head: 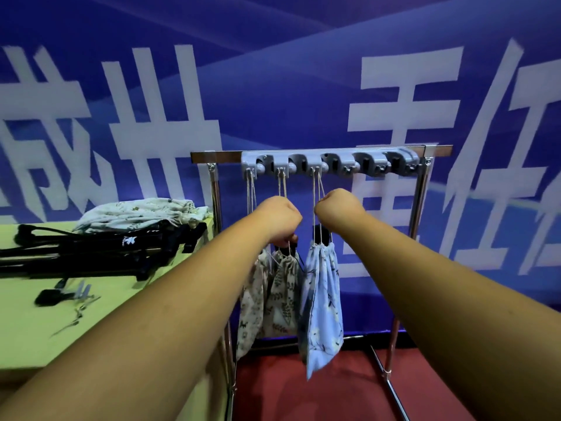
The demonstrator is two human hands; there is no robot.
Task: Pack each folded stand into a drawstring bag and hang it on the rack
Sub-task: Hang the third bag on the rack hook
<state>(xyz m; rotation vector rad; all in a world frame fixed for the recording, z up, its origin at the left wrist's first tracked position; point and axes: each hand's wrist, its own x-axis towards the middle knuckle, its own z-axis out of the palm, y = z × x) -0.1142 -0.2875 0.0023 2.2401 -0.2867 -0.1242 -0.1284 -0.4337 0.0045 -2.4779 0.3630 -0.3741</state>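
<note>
Both your arms reach out to the rack (420, 208). Your left hand (280, 218) is curled, with its back up. Its fingers (288, 238) point down and pinch the top of the leaf bag (283, 299), right where the string comes out. Your right hand (338, 209) is a fist just beside the two strings of the blue bag (323, 299). Those fingers are hidden behind the hand, so you cannot tell if they hold the strings or only touch them.

Three bags hang from the grey hook strip (331, 164) at the top of the rack. The pale bag (252, 305) is on the left hook, the leaf bag is on the next one, and the blue bag is on the third. They hang close together and touch side by side. Something black pokes out of the top of the blue bag. The hooks further right are bare.

On your left is the green counter (30, 329). Black folded stands (91, 250) lie on it in a heap. A pile of bags (136, 212) sits behind them, by the wall. A few small things lie near the front of the counter, too blurry to name.

The wall (303, 86) behind is blue with big white letters. The floor (334, 390) under the rack is red.
</note>
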